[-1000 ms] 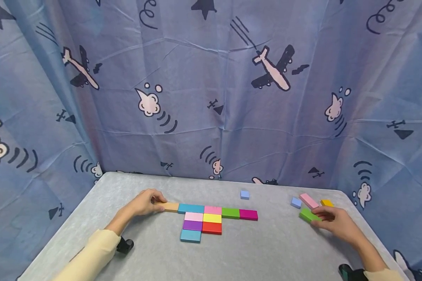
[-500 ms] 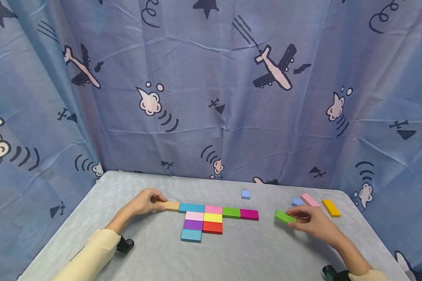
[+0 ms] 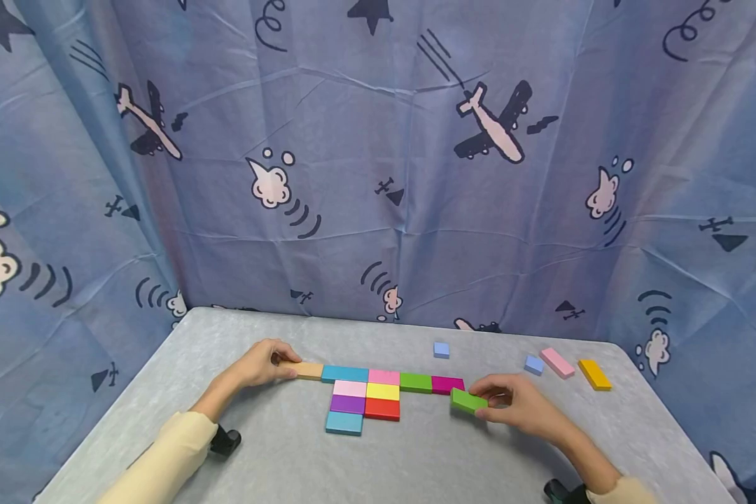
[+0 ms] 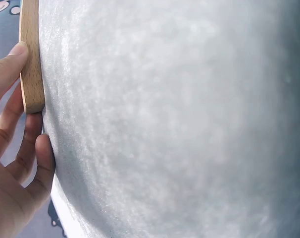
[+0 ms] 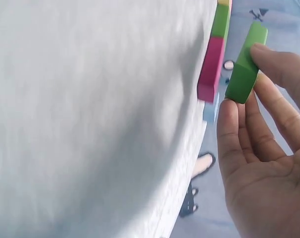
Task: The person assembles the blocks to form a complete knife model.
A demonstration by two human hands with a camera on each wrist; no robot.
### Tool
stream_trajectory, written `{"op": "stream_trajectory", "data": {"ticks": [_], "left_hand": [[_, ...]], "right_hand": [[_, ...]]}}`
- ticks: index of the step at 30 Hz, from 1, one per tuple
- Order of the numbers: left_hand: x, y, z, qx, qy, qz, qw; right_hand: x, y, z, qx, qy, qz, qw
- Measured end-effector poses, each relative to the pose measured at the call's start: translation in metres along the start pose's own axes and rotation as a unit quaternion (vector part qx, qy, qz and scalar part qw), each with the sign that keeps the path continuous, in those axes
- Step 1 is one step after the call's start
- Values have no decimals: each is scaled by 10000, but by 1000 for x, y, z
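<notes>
In the head view my left hand [image 3: 260, 364] pinches the left end of a tan wooden block [image 3: 310, 372]. That block begins a straight row, followed by a blue block [image 3: 345, 374], a pink block [image 3: 383, 377], a green block [image 3: 416, 383] and a magenta block [image 3: 447, 384]. My right hand [image 3: 521, 406] holds a second green block [image 3: 468, 401] between thumb and fingers, tilted, at the row's right end. In the right wrist view this held green block [image 5: 247, 67] hangs above the table, apart from the magenta block [image 5: 211, 72].
Under the row lie light pink [image 3: 349, 388], yellow [image 3: 383, 391], purple [image 3: 348, 404], red [image 3: 382, 409] and blue [image 3: 344, 423] blocks, side by side. A small blue block [image 3: 441, 350] sits behind. At right are another small blue [image 3: 533, 365], a pink [image 3: 557, 363] and an orange-yellow block [image 3: 595, 375].
My right hand has carried the green block leftward from the loose blocks at right to the row's magenta end. My left hand stays on the wooden block.
</notes>
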State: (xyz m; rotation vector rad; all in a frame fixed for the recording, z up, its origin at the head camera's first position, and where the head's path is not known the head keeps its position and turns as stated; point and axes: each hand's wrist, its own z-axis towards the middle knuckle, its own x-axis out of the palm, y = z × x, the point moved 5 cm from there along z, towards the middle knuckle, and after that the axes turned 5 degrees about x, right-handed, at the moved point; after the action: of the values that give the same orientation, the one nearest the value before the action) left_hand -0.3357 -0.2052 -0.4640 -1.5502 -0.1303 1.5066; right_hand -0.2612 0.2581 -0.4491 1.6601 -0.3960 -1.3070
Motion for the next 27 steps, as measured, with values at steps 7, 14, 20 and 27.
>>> {"op": "stream_trajectory", "data": {"ticks": [7,14,20,27], "left_hand": [[0,0,0,29,24,-7,10000],[0,-2,-1,50,7,30,10000],[0,-2,0,11,35,65,10000],[0,-3,0,58,35,85,9999]], "right_hand": [[27,10,8,-103,217,131,9996],[51,26,20,-149,510,248,9983],[67,33,29,-88,665,310,9973],[82,43,39,-149,682,266,9972]]}}
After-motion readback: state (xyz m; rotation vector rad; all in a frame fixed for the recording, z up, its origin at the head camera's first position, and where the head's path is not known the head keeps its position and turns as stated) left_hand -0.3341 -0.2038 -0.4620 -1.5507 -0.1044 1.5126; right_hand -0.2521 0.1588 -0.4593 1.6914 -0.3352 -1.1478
